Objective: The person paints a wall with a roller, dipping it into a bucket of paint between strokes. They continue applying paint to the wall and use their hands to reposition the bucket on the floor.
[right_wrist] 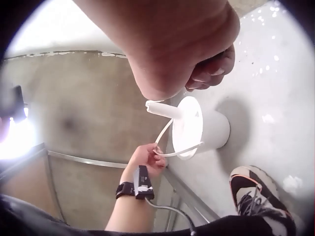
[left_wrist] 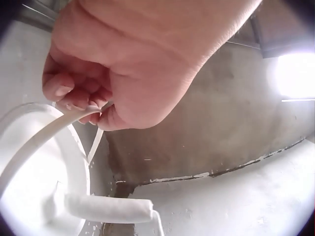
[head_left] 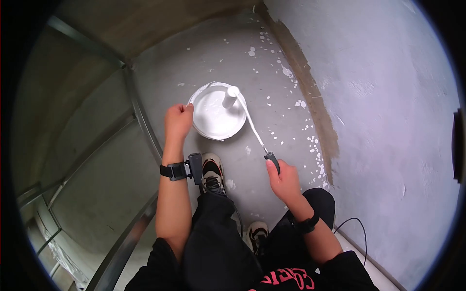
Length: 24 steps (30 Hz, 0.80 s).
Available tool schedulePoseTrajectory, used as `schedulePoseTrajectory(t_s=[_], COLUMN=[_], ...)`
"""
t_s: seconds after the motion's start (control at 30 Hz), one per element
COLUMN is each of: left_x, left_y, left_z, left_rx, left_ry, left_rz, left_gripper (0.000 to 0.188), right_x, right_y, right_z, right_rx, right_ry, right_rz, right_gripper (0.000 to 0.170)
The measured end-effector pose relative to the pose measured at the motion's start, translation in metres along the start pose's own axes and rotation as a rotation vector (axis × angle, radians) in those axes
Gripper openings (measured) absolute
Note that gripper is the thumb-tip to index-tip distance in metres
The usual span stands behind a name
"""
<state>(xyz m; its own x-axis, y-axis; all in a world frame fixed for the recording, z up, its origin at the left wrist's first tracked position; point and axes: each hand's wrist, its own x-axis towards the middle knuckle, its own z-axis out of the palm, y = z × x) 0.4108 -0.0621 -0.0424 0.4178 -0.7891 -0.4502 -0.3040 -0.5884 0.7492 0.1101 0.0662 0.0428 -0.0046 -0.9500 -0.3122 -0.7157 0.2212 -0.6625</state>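
A white bucket (head_left: 209, 136) of white paint stands on the floor in front of me. With curled fingers my left hand (head_left: 178, 122) grips the bucket's thin white handle (left_wrist: 42, 137), raised at the left of the rim. My right hand (head_left: 285, 182) holds the dark grip of a paint roller (head_left: 252, 124). The roller's white-coated rod slants up and left to its sleeve (head_left: 229, 98), which is over the right part of the bucket's opening. In the right wrist view the palm side of my right hand (right_wrist: 172, 54) hides the roller's grip.
White paint spots (head_left: 286, 72) dot the grey floor toward the right wall (head_left: 383, 97). A metal frame (head_left: 141, 114) runs along my left. My shoes (head_left: 212, 169) stand close behind the bucket, and a black cable (head_left: 361, 228) loops at the lower right.
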Motion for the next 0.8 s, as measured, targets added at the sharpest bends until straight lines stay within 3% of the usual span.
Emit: schedulePoseTrajectory(t_s=[0.07,0.37,0.7,0.8], left_x=[0.000,-0.003,-0.003,0.009], left_y=[-0.011,-0.013,-0.009,-0.013], left_z=[-0.001,-0.011,-0.013,-0.010], left_rx=[0.023,-0.054,-0.039,-0.039], left_ry=[-0.003,-0.073,-0.103,-0.076], left_rz=[0.060,0.019,-0.037,0.017], left_gripper=[0.031,0.021,0.020,0.024], right_x=[-0.004,0.003,0.003,0.009], right_y=[-0.007,0.002,0.006,0.005], right_z=[-0.001,0.014,0.013,0.015], right_rx=[0.044,-0.105,-0.062,-0.092], right_ry=[0.003,0.054,0.010,0.015], right_rz=[-0.008,-0.108,-0.119,-0.111], right_gripper=[0.041,0.040,0.041,0.041])
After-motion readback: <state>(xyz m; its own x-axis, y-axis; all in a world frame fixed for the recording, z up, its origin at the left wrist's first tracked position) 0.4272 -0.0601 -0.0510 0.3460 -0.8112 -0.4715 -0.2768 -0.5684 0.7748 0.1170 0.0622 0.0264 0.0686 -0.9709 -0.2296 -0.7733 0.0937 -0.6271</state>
